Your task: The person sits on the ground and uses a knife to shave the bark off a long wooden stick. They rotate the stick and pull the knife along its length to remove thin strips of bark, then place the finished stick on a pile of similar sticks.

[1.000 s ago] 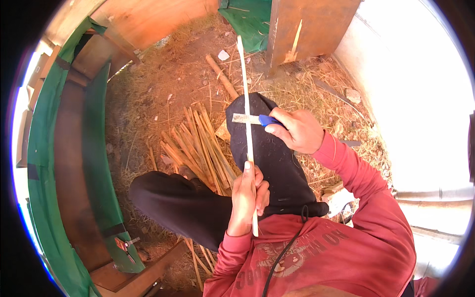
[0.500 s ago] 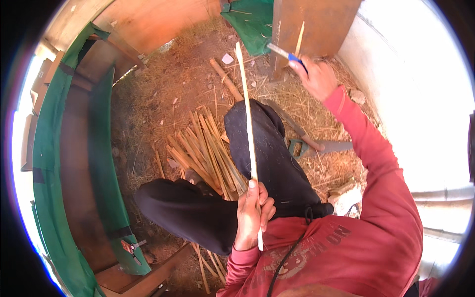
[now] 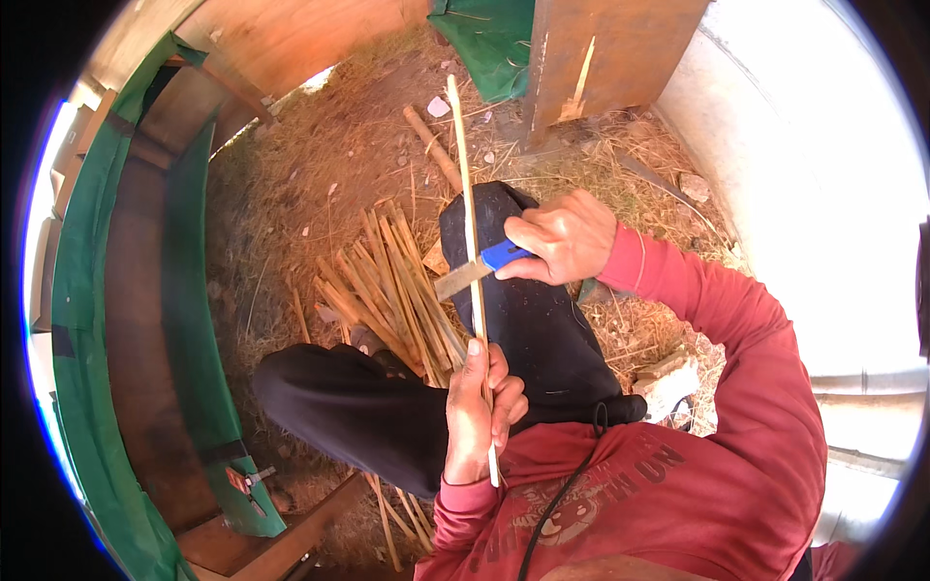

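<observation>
My left hand (image 3: 480,399) is closed around the lower part of a thin, pale wooden strip (image 3: 462,165), which points up and away over my raised knee. A short end of the strip pokes out below my fist. My right hand (image 3: 573,242) grips the blue handle of a knife (image 3: 505,254). Its flat, greyish blade crosses the strip a little above my left hand and looks to be against it. On the ground beyond my legs lies a pile of split wooden strips (image 3: 392,281).
A round wooden stick (image 3: 432,145) lies on the straw-strewn dirt. A brown board (image 3: 605,58) stands at the back, a white wall (image 3: 814,145) rises at right. Green-covered shelving (image 3: 208,320) lines the left. A pale stone block (image 3: 668,389) sits by my right hip.
My right hand has come down and inward with the knife, from near the brown board to the strip. The strip has tilted slightly left; my left hand keeps its hold.
</observation>
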A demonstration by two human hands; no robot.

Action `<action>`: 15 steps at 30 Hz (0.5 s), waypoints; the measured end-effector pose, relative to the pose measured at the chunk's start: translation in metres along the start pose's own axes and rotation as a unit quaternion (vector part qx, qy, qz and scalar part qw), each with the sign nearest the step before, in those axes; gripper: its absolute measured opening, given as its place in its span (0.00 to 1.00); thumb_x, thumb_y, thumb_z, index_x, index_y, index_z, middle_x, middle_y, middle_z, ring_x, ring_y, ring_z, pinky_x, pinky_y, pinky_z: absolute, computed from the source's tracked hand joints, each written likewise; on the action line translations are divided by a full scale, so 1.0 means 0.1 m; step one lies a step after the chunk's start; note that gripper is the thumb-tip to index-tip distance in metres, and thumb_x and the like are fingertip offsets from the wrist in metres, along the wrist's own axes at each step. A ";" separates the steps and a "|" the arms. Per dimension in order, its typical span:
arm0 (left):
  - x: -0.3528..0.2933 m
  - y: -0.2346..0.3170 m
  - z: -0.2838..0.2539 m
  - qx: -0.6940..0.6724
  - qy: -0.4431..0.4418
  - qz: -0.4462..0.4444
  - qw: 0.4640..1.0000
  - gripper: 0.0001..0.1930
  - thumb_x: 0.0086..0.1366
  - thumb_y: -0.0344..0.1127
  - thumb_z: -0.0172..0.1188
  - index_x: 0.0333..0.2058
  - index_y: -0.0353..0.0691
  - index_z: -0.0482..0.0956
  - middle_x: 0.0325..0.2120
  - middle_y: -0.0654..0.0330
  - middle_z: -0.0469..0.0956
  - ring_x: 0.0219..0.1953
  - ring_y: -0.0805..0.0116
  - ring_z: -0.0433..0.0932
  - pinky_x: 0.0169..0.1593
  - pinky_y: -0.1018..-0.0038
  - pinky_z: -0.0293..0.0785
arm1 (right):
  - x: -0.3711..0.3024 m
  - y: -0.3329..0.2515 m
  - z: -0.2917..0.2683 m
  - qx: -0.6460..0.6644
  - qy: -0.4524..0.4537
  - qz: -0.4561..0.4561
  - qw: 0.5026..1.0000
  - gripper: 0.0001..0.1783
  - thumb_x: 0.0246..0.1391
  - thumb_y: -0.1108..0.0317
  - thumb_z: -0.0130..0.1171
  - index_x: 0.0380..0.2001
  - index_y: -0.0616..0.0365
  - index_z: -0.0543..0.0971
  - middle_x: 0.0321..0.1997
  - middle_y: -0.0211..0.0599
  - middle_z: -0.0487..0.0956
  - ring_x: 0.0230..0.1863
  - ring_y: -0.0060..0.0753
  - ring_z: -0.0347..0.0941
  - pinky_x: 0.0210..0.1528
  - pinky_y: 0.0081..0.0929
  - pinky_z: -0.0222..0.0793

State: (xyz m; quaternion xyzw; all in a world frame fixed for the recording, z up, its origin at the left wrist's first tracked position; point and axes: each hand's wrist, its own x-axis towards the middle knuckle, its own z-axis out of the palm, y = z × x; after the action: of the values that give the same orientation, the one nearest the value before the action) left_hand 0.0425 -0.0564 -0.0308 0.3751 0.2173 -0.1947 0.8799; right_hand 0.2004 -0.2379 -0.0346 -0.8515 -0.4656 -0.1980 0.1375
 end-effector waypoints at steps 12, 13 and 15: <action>-0.09 -0.01 -0.09 0.018 -0.023 0.022 0.999 0.25 0.72 0.56 0.39 0.20 0.46 0.60 0.06 0.71 0.52 0.03 0.81 0.47 0.10 0.82 0.42 | -0.05 -0.01 -0.32 0.078 0.008 0.061 0.995 0.23 0.57 0.45 0.55 0.24 0.55 0.73 0.11 0.38 0.70 0.12 0.45 0.69 0.16 0.38 0.63; -0.11 -0.01 -0.06 0.024 -0.033 0.022 0.999 0.25 0.72 0.56 0.39 0.20 0.46 0.60 0.06 0.71 0.52 0.04 0.81 0.47 0.10 0.82 0.42 | -0.08 -0.10 -0.24 0.106 0.006 0.049 0.993 0.22 0.56 0.46 0.56 0.24 0.55 0.74 0.11 0.38 0.70 0.12 0.46 0.69 0.16 0.38 0.63; -0.14 0.01 -0.01 0.034 -0.052 0.025 0.998 0.25 0.72 0.55 0.39 0.20 0.46 0.60 0.07 0.71 0.52 0.04 0.81 0.48 0.10 0.81 0.42 | -0.11 -0.18 -0.18 0.129 -0.004 0.039 0.991 0.21 0.54 0.48 0.59 0.25 0.56 0.73 0.13 0.37 0.71 0.14 0.46 0.70 0.16 0.38 0.63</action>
State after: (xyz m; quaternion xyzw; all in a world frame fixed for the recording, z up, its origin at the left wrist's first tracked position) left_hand 0.0308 -0.0524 -0.0238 0.3992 0.1548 -0.1990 0.8815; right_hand 0.1760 -0.2442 -0.0226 -0.8450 -0.4541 -0.1273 0.2520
